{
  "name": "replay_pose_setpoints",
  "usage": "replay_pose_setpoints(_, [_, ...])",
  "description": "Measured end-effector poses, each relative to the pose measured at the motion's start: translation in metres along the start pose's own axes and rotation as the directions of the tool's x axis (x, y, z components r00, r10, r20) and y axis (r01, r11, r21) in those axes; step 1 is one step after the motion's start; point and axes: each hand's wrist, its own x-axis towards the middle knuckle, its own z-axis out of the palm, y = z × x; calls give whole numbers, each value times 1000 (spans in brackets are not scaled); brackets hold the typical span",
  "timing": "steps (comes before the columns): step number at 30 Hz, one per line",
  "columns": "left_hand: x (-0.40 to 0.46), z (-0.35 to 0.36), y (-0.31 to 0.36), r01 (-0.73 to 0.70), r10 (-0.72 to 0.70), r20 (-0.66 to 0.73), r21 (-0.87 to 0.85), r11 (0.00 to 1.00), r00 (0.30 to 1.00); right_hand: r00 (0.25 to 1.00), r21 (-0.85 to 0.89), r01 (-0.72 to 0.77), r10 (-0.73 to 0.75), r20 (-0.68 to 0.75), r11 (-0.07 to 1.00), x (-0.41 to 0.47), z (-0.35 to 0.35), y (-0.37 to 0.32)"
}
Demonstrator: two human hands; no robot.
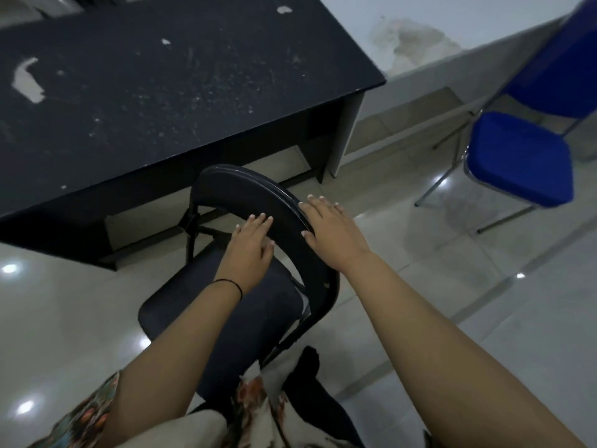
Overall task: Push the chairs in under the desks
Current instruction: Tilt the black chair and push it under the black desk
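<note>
1. A black desk (161, 92) is filling the upper left of the head view, its front edge running diagonally from the lower left up to a corner at the right, and its side panel is standing on the pale tiled floor (484, 302).
2. Open floor is showing under the desk between its supports, and the black chair (226, 295) is standing just in front of that gap, its seat wholly outside the desk edge.
3. A blue chair (520, 156) is sitting well apart to the right, near a pale wall, with clear tiles lying between it and the black chair.
4. The left hand (250, 250) is resting flat against the inner side of the curved backrest, fingers stretched out and together, not wrapped around anything.
5. The right hand (329, 231) is lying on the backrest's outer rim just beside the left, fingers spread and extended, thumb touching the edge; it is pressing rather than clasping.
6. The backrest is sitting between the two hands, while the seat is lying below the left forearm, nearer the person.
7. The black chair is showing a padded dark seat, a thin dark metal frame and a rounded, ridged backrest tilted toward the desk.
8. A thin black band is circling the left wrist, and patterned clothing is showing at the bottom edge.
</note>
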Motion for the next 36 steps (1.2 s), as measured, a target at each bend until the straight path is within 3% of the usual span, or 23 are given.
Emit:
replay_pose_setpoints(5, [13, -5, 10, 8, -8, -42, 13, 1000, 999, 998, 2, 63, -63, 9, 998, 14, -8, 8])
replay_pose_setpoints(11, [17, 2, 16, 161, -176, -106, -132, 978, 979, 979, -4, 198, -197, 56, 980, 46, -3, 15])
replay_pose_setpoints(16, [22, 33, 34, 314, -338, -168, -151, 937, 926, 884, -42, 452, -441, 153, 891, 101, -4, 36])
replay_pose_setpoints(24, [29, 74, 92, 555, -642, -250, -340, 759, 725, 663, -21, 734, -711, 235, 678, 157, -11, 45])
replay_pose_setpoints(30, [39, 80, 109, 600, -687, -319, -335, 726, 653, 544, -27, 830, -798, 258, 557, 178, -5, 35])
replay_pose_setpoints(36, [49, 82, 107, 616, -672, -382, -276, 738, 634, 492, -56, 867, -834, 250, 495, 198, -5, 28])
